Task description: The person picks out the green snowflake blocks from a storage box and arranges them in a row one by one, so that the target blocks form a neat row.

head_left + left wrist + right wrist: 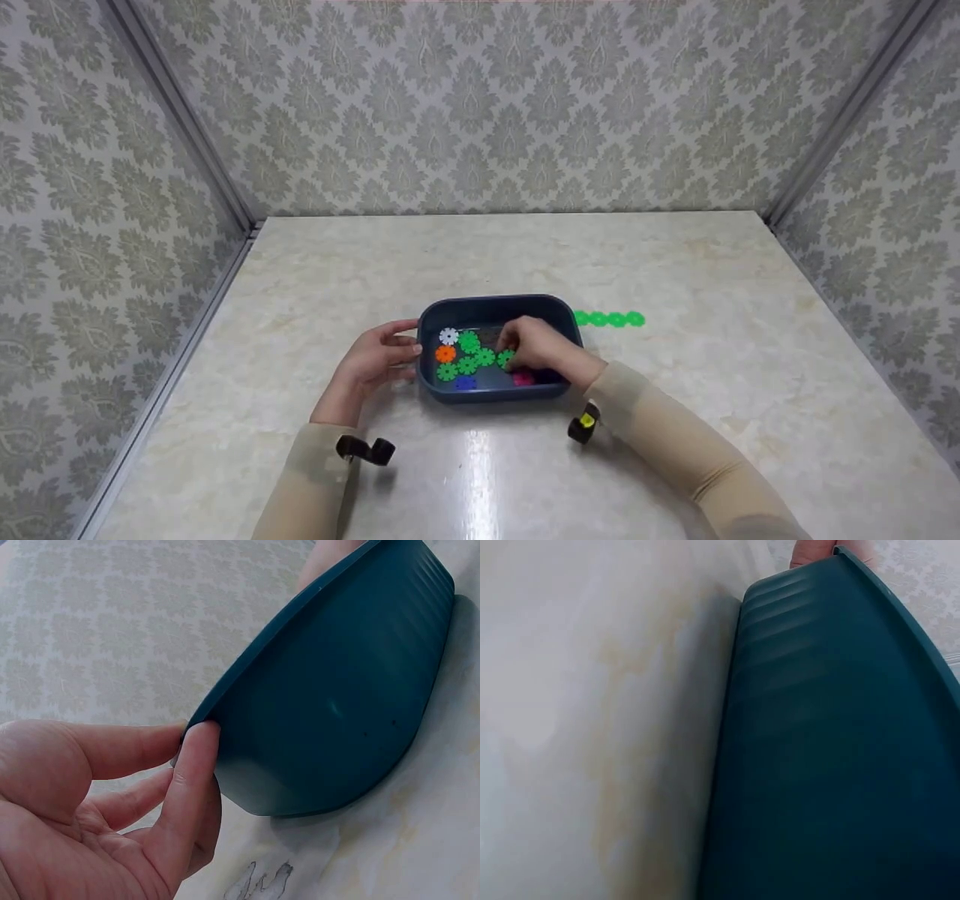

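A dark blue plastic tub (491, 395) stands on the table, holding several toothed plastic discs. My left hand (377, 361) is at its left end, and in the left wrist view thumb and fingers pinch the rim (247, 664). Inside the tub, my right hand (536, 345) has its fingers bent down and pinches a green disc (506, 358). Left of that lie more green discs (467, 365), a white disc (448, 336) and an orange disc (445, 354). A blue disc (466, 383) and a pinkish-red disc (523, 379) lie along the near side. The right wrist view shows only the tub's outer wall (817, 735).
A row of joined green discs (616, 319) lies on the marbled table (480, 255), just beyond the tub's right end. Patterned panels (480, 112) close in the table at the back and on both sides.
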Demonstrator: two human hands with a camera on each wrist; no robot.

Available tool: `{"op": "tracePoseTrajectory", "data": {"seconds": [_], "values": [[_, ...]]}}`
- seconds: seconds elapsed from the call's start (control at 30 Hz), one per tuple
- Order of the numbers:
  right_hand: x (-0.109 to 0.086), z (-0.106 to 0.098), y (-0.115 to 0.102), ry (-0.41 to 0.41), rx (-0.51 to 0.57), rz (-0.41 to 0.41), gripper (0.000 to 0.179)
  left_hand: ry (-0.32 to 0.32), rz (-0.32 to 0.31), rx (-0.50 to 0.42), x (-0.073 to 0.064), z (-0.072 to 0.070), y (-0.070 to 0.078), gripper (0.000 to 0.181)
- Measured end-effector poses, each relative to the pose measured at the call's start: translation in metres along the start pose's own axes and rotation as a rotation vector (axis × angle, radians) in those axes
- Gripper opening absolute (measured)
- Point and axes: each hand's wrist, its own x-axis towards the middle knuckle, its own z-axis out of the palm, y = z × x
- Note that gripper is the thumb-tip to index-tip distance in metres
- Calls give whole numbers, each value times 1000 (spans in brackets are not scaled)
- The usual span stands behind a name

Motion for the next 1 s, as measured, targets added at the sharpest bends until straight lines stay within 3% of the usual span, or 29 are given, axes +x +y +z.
{"op": "tracePoseTrajectory", "data": {"seconds": [0.4,0.77,1.0], "values": [[-5,-8,0,-23,26,7,17,-16,10,-12,1,-2,-1,60],[-12,-24,4,-46,223,23,17,-12,14,-5,2,-2,-1,59],[-21,-34,6,-42,302,79,19,-15,21,-17,3,-1,-2,60]]}}
